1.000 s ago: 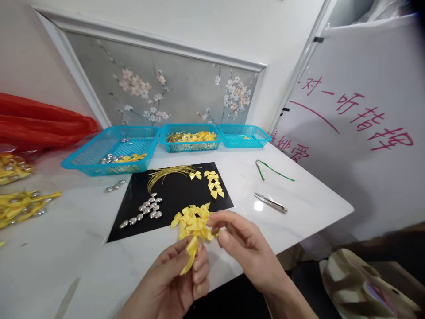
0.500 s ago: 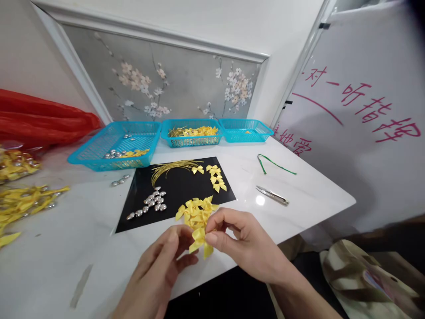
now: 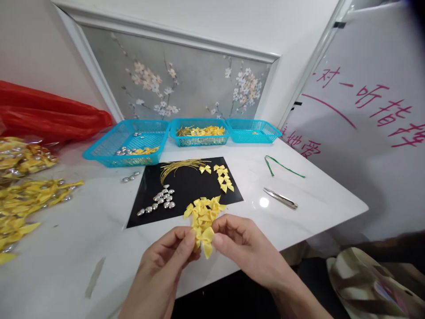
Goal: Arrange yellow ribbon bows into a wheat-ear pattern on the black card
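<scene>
A yellow ribbon bow [image 3: 207, 241] is pinched between both hands near the table's front edge. My left hand [image 3: 169, 261] has its thumb and fingers closed on the bow's left side. On its right side, my right hand [image 3: 249, 248] grips a loop. Just behind the fingers lies a pile of yellow bows [image 3: 204, 210], partly hidden. A black mat [image 3: 191, 190] carries silver beads [image 3: 165, 198], thin gold ties [image 3: 181, 165] and several separate bows [image 3: 224, 178].
Three blue baskets stand along the back: left [image 3: 126, 153], middle [image 3: 199, 141] and right [image 3: 254, 132]. Metal snips [image 3: 280, 198] and a green cord [image 3: 285, 167] lie right. Strung yellow bows [image 3: 29, 204] and red fabric [image 3: 49, 108] are left.
My left thumb and fingers have closed on the bow, which has turned and risen slightly. The view has shifted a little, so the table's contents appear further right.
</scene>
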A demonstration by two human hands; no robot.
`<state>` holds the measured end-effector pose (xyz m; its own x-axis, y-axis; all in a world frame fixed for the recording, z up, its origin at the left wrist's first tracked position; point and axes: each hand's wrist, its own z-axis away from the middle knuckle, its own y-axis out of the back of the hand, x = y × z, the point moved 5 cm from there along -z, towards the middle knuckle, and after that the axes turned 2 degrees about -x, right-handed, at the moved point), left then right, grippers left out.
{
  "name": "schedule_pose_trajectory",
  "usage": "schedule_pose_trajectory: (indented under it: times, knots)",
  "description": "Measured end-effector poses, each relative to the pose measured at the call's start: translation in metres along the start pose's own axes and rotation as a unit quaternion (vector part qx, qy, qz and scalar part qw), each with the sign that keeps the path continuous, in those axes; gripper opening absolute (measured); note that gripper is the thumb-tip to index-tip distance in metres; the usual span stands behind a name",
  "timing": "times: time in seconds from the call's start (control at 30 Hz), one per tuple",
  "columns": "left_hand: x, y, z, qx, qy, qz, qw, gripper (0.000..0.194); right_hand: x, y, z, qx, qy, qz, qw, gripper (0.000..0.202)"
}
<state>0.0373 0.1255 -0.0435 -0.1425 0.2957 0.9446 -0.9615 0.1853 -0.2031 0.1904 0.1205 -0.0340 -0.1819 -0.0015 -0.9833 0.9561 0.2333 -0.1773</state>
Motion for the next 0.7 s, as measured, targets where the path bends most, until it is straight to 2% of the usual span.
schedule_pose_trajectory:
  times: [0.23,0.43,0.57,0.7]
  knots:
    - [-0.003,0.003,0.002,0.007,0.008,0.046,0.999,0.031,0.002,-0.004,0.000,0.011,0.000,0.019,1.000,0.033]
    - [0.005,-0.004,0.001,-0.005,-0.008,0.008,1.000,0.025,0.003,-0.003,0.001,0.009,0.000,0.043,0.999,0.032]
    - [-0.003,-0.006,-0.003,0.000,0.008,0.049,0.999,0.031,0.003,-0.002,0.000,0.014,0.009,0.076,0.997,0.030]
    - [-0.010,0.000,-0.007,0.022,-0.006,0.022,0.999,0.032,-0.002,0.002,-0.001,0.050,0.028,0.142,0.988,0.020]
